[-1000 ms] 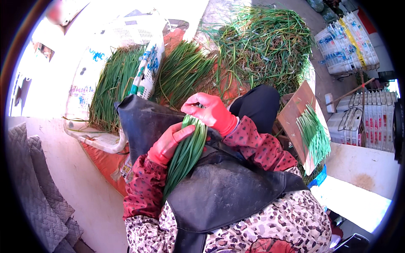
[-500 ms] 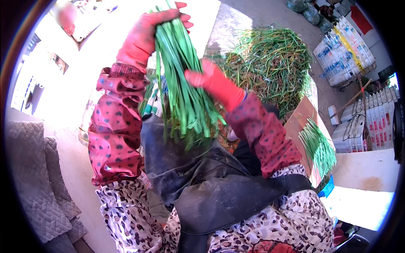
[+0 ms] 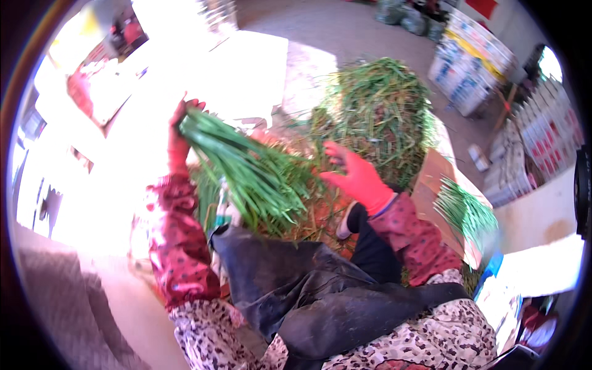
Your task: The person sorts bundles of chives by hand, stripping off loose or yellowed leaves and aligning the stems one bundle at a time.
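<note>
My left hand [image 3: 177, 132], in a red glove, grips a bunch of garlic chives [image 3: 246, 166] by one end. The long flat green leaves fan out loosely toward the right and down over my lap. To the right of the leaf tips is my gloved right hand [image 3: 361, 177], its fingers spread and nothing in them. A dark apron [image 3: 271, 265] covers my lap beneath the bunch. Cut leaves and scraps [image 3: 320, 216] lie on the reddish ground between my hands and my foot.
A big heap of green and yellowed leaves [image 3: 376, 117] stands ahead. On the right, a cardboard sheet [image 3: 435, 169] bears a neat bunch of green stalks [image 3: 462, 206]. White crates [image 3: 472, 65] are stacked farther right. A grey quilted cloth [image 3: 55, 296] hangs at left.
The bunch has swung from hanging upright to a slant, as my left hand moved left and down. My right hand has come away from the leaves to the right. The view has shifted.
</note>
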### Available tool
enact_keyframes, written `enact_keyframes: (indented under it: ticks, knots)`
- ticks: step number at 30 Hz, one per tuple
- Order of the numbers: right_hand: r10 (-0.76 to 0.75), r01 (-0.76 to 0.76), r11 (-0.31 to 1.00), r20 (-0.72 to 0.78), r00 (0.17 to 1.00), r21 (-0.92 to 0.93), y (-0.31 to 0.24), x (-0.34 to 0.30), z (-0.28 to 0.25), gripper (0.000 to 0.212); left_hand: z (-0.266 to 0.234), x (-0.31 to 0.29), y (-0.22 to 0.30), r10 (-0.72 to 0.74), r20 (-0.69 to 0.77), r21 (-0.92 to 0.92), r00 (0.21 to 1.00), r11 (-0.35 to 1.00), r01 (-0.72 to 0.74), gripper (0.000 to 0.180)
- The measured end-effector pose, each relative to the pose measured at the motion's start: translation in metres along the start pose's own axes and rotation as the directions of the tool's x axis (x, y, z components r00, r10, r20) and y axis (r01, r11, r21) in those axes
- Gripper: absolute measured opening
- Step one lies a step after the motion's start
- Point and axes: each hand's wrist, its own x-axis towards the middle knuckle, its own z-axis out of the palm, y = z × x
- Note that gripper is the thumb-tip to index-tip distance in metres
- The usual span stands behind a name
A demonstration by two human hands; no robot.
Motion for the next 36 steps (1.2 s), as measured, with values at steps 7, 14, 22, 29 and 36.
enact_keyframes:
  ticks: [7,14,22,29,36]
  knots:
    - [-0.463,0.273,0.770,-0.210,0.861,-0.577,-0.068,0.063,0.074,0.109,0.146,-0.037,-0.025,0.060,-0.133,-0.096,0.989,0.993,-0.073,0.034]
    - [-0.351,0.135,0.817,-0.298,0.888,-0.561,-0.046,0.053,-0.002,0.052,0.204,-0.034,-0.032,-0.057,0.046,-0.326,0.997,0.943,0.069,0.041]
    - [-0.151,-0.159,0.426,-0.244,0.958,-0.891,0.005,-0.100,-0.227,0.042,0.246,-0.047,-0.085,0.105,0.161,0.015,0.981,0.994,-0.109,0.036]
    - [0.170,-0.420,-0.011,-0.416,0.893,-0.907,0.095,-0.226,-0.376,0.030,0.312,-0.140,-0.113,-0.299,0.753,0.368,0.586,0.930,0.001,0.027]
    - [0.398,-0.428,-0.065,-0.417,0.817,-0.901,0.212,-0.251,-0.405,0.041,0.273,-0.195,-0.186,-0.773,0.453,0.561,0.445,0.635,0.531,0.029]
